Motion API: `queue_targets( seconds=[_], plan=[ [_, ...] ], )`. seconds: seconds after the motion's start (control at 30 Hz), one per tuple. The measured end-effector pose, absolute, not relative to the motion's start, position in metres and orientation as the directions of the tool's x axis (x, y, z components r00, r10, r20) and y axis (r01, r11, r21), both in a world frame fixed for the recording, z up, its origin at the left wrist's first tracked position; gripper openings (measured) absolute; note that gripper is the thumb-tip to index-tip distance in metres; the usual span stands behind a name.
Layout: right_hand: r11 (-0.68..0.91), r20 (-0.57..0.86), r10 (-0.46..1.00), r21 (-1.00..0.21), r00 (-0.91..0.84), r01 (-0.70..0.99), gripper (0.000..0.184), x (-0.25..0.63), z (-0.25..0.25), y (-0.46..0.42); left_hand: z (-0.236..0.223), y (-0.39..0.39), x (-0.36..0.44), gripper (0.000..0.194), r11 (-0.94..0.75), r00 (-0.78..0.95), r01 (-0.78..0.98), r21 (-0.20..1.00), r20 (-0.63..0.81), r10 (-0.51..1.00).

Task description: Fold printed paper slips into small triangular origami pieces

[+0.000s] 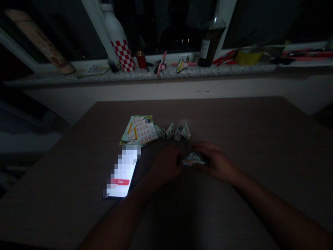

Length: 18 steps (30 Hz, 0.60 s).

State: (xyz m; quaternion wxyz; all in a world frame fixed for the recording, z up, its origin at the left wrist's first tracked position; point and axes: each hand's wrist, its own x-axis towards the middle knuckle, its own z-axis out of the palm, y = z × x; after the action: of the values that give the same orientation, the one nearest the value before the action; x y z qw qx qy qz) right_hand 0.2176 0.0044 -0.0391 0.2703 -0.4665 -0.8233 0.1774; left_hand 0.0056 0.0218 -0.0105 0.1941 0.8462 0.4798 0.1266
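Note:
Between my two hands, low over the table, is a folded piece of printed paper (193, 159) with a peaked, triangular shape. My left hand (168, 163) closes on its left end, the fingers curled and partly in shadow. At the other end, the thumb and fingers of my right hand (213, 159) grip the paper from the right. Just beyond my hands stands a row of several small folded paper pieces (185, 132) with pointed tops. A stack of flat printed sheets (145, 133) lies to their left.
A phone with a lit screen (122, 173) lies left of my left forearm on the wooden table (249, 128). Along the granite windowsill (104, 77) stand a white bottle with red checks (122, 50), a small red jar (141, 59), a dark labelled container (206, 50) and a yellow roll (248, 56).

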Motion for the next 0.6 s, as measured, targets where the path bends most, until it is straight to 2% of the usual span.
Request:
queue_targets(
  seconds=[0.13,0.27,0.4,0.6],
  plan=[
    [0.409,0.253,0.906,-0.727,-0.339,0.551,0.031,0.215,-0.039,-0.001,-0.009,0.019,0.012,0.028,-0.405,0.528,0.685,0.606,-0.03,0.848],
    [0.279,0.211,0.955,-0.874,-0.207,0.398,0.031,0.213,-0.039,-0.007,-0.01,0.018,0.016,0.023,-0.279,0.562,0.555,0.784,-0.107,0.82],
    [0.149,0.132,0.988,-0.954,-0.082,0.26,0.03,0.211,-0.036,-0.01,-0.009,0.016,0.015,0.022,-0.11,0.501,0.415,0.903,-0.127,0.856],
    [-0.017,-0.019,0.999,-0.999,0.037,-0.038,0.031,0.204,-0.025,-0.014,-0.012,0.01,0.02,0.025,0.074,0.371,0.229,0.971,-0.157,0.915]
  ],
)
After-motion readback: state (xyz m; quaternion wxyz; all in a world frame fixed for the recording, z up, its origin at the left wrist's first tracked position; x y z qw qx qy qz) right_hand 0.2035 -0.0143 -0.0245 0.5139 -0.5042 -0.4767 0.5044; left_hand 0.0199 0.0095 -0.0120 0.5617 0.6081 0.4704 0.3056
